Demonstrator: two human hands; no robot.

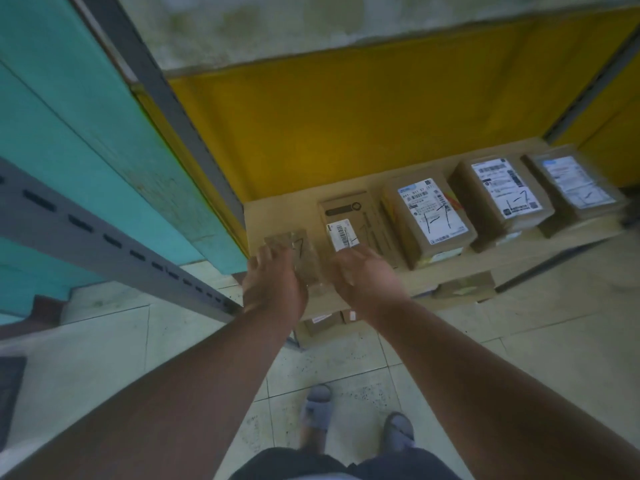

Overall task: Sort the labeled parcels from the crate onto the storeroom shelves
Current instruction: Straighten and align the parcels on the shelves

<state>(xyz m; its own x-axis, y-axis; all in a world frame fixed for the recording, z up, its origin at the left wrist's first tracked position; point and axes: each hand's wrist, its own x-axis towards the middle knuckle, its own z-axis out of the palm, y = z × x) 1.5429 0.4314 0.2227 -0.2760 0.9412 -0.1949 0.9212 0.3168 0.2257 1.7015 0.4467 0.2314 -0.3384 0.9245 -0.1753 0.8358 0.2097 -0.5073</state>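
Small parcel (304, 258), clear wrap over brownish contents, marked by hand with a "7": lies at the left end of the shelf board (450, 268), near its front edge. Left hand (273, 282): over the parcel's left side, fingers extended onto it; whether they curl round its edge cannot be told. Right hand (363, 275): just right of the parcel, fingers loosely spread, touching its right edge or near it; contact cannot be told. The two hands are apart, with the parcel between them. Flat carton (349, 220) with a small barcode label: just right of the small parcel, its near corner partly hidden by the right hand. Three brown boxes in a row further right, each with a white shipping label and hand-drawn marks: first box (429, 220), second box (502, 192), third box (575, 181), the last blurred. Count on the shelf board: five parcels. Below the board: further cartons, one (464, 289) under its front edge, another (325, 323) on the floor (519, 341). Yellow panel (346, 133) backs the shelf. Grey slotted upright (104, 233) and teal panel (69, 133) stand at left. Two feet in grey sandals (317, 407) on the tiled floor.
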